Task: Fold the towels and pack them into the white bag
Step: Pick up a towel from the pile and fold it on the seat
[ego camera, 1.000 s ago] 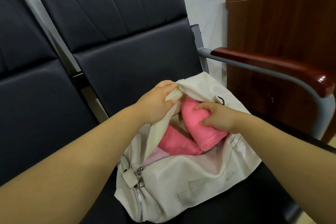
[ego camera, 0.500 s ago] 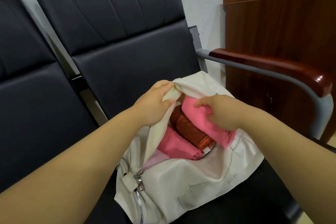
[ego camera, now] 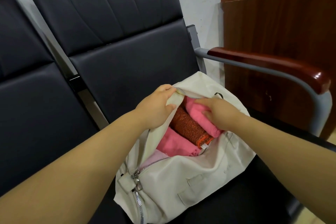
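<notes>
**Three towels in the open white bag (ego camera: 181,178)**

The white bag lies unzipped on the black chair (ego camera: 127,78). Inside, a rolled pink towel (ego camera: 198,117), an orange-brown towel (ego camera: 189,127) and a second pink towel (ego camera: 174,145) lie side by side and touch each other. The right hand (ego camera: 220,113) grips the rolled pink towel, with bent fingers over it and the thumb at its side. The left hand (ego camera: 154,109) pinches the bag's upper edge and lifts it. To the right are a wooden armrest (ego camera: 263,63) and a brown cabinet (ego camera: 281,33).
</notes>
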Demonstrator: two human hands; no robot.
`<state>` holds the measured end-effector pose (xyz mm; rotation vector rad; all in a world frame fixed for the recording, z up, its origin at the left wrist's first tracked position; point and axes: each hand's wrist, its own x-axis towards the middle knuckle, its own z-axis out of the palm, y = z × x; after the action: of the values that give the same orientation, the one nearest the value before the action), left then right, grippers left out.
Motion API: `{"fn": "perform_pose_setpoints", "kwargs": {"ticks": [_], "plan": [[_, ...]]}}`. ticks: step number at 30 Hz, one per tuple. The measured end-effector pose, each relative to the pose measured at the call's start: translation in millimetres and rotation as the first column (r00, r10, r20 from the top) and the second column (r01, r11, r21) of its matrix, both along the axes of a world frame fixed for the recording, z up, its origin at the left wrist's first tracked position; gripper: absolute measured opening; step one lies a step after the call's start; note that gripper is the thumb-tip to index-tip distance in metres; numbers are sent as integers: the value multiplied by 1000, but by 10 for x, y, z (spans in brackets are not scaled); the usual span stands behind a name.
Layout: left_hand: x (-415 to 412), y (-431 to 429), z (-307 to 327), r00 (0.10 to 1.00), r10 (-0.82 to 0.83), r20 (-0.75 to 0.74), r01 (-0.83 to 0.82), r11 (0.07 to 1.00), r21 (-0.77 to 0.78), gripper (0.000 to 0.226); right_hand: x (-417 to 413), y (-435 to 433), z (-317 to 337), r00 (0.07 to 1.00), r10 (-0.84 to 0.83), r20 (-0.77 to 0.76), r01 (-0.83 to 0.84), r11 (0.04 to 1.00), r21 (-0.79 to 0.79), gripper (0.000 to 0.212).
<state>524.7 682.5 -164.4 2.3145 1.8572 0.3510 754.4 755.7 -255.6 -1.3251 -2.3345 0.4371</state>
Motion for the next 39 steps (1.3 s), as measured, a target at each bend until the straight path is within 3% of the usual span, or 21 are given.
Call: {"fn": "perform_pose_setpoints", "kwargs": {"ticks": [6,10,12,16,22,26,30,33,35,36,38,39], "plan": [[33,20,-51,999,-4,-32,4,1000,2,61,58,-52,11,989,41,144,-47,998,43,50],[-38,97,-53,999,36,-8,-36,998,43,61,223,-464,10,981,-149,123,113,959,260,48],[-47,109,-66,999,37,16,-37,999,26,61,260,-617,-7,968,-218,124,190,960,204,48],[9,85,-89,999,41,12,-42,998,41,61,121,-741,-140,979,-173,109,165,983,74,58],[78,41,-74,999,29,-15,-29,999,45,59,87,-442,-221,982,-95,-164,94,995,-13,46],[218,-14,-82,971,70,-228,-75,997,-16,59,225,-382,-280,999,-34,-26,32,997,-69,53],[463,-37,-179,848,222,-481,-108,961,254,54,446,-421,-321,991,-55,-125,47,997,-61,58],[677,-60,-262,853,91,-514,162,890,426,27,507,-471,-352,981,-120,-150,114,992,-49,45],[786,4,-360,852,-167,-496,326,910,255,21,508,-518,-380,987,-133,-85,128,990,-59,46],[826,21,-388,876,-269,-400,329,940,89,27,507,-531,-406,988,-131,-78,126,990,-65,47],[835,68,-471,938,-315,-147,290,942,-170,40,516,-541,-449,991,-116,-72,109,990,-83,45],[823,88,-533,946,-306,-108,271,928,-257,46,525,-542,-466,993,-101,-61,95,991,-97,42]]}}
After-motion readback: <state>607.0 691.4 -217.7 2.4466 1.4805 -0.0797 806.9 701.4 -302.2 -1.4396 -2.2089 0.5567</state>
